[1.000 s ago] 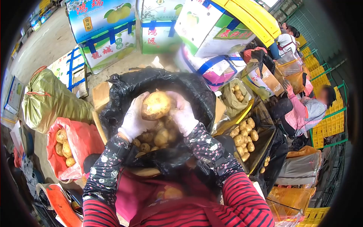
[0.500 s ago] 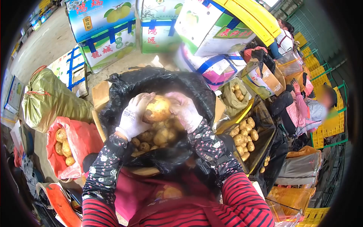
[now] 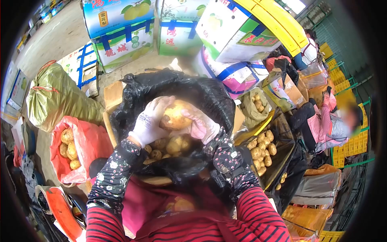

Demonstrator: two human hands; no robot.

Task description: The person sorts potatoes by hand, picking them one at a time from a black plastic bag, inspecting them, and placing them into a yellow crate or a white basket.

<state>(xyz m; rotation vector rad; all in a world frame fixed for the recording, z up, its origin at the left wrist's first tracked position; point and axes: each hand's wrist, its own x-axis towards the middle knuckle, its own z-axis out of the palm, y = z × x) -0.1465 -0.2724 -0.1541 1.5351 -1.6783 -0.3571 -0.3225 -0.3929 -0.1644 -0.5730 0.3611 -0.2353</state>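
Observation:
A large tan potato (image 3: 175, 115) with brown patches is held up between my two hands. Gloved in white, my left hand (image 3: 150, 121) wraps its fingers round the potato's left side. On the other side my right hand (image 3: 202, 124), in a white glove too, grips the potato with bent fingers. Below them, a carton lined with a black plastic bag (image 3: 135, 90) holds several loose potatoes (image 3: 176, 145). Part of that pile is hidden by my hands and the held potato.
To the left, a red bag (image 3: 94, 147) of potatoes stands near a tied green sack (image 3: 60, 99). On the right lie potatoes in a black-lined box (image 3: 282, 157) and an open sack (image 3: 252, 115). Fruit cartons (image 3: 125, 48) are stacked ahead. A person (image 3: 328, 125) sits at far right.
The potato has shifted slightly right and turned in my hands, showing a longer side. My right hand now sits lower on it. The whole view has moved a little.

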